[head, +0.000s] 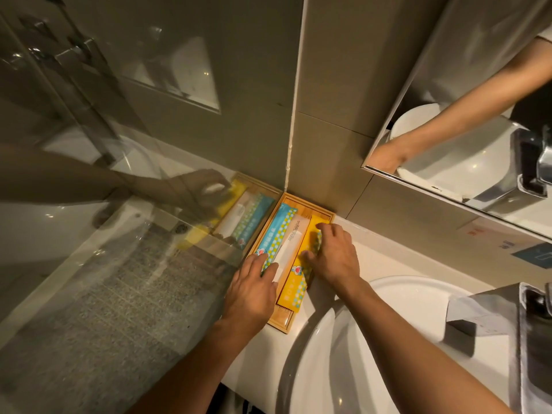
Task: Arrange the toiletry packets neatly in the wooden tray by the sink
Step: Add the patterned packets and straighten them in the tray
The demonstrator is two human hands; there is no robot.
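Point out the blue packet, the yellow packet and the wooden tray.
blue packet point(276, 231): head view, middle of its dotted face.
yellow packet point(298, 282): head view, lower printed part.
wooden tray point(324, 211): head view, far right rim.

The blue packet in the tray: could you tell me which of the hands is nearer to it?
Left. The left hand rests its fingertips on the blue packet's near end; the right hand sits on the yellow packet, two packets over.

My left hand point(254, 286) covers the tray's point(310, 206) near-left corner; print on the white packet point(291, 234) is too tiny to read.
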